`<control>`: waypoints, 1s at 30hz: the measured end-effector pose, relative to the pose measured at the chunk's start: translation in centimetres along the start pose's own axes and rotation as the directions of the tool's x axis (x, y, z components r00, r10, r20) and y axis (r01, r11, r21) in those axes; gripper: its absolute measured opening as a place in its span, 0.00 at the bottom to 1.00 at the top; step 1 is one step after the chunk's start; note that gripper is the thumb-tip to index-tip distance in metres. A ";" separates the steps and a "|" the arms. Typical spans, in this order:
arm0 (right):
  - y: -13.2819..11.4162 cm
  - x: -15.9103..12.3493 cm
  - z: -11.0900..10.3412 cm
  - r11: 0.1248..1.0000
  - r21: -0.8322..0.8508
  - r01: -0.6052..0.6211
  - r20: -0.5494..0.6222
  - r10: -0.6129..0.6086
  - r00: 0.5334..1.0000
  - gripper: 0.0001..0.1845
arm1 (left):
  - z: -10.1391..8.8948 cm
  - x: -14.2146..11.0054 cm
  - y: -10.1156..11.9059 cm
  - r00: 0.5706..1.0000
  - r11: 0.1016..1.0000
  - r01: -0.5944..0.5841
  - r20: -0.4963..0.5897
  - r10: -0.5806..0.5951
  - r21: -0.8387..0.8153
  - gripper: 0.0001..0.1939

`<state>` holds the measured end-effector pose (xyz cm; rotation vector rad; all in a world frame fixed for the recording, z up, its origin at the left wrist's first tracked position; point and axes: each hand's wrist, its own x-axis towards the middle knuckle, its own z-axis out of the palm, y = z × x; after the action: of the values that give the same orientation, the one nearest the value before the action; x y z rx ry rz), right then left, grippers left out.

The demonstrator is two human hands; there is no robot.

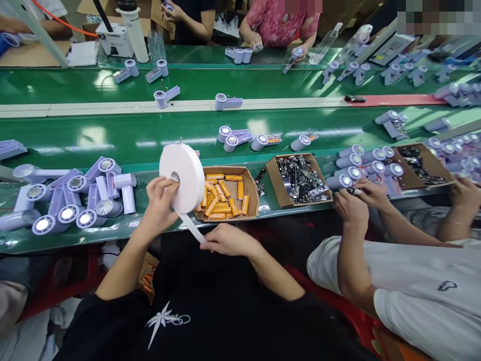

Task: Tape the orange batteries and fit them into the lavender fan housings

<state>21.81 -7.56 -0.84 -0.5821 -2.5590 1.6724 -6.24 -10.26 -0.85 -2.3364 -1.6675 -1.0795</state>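
Note:
My left hand holds up a large white roll of tape, with fingers curled round its core and rim. A strip of tape runs down from the roll to my right hand, which pinches its free end just above my lap. Behind the roll, a cardboard box of orange cylindrical batteries sits on the green bench. Left of my left hand lies a heap of lilac handheld fan bodies.
A box of dark metal parts stands right of the battery box. A co-worker in a white shirt sits at my right, handling a small part. Lilac fans lie along the green conveyor. More people work across it.

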 end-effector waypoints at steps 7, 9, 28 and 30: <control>3.9 1.0 -9.1 0.830 -0.411 -0.376 -0.516 0.129 0.847 0.25 | 1.8 -1.6 0.0 0.980 0.998 0.059 0.189 -0.059 0.010 0.43; 5.2 2.1 -10.2 0.727 -0.580 -0.369 -0.381 0.159 0.911 0.32 | 2.3 -1.6 0.6 0.973 1.000 0.030 0.229 -0.030 0.002 0.46; 7.7 -0.7 -11.4 0.993 -0.009 -0.121 -0.649 0.086 0.756 0.15 | 2.5 -2.3 1.4 0.971 1.000 -0.001 0.241 -0.001 0.009 0.50; 5.9 -0.8 -9.5 0.985 0.174 -0.011 -0.676 0.128 0.726 0.17 | 2.3 -2.7 1.5 0.965 1.000 -0.026 0.261 0.021 0.014 0.49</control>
<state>26.37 2.60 -1.90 -1.0574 -1.8639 1.3044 -4.23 -12.00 -3.65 -2.5749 -1.7143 -0.7762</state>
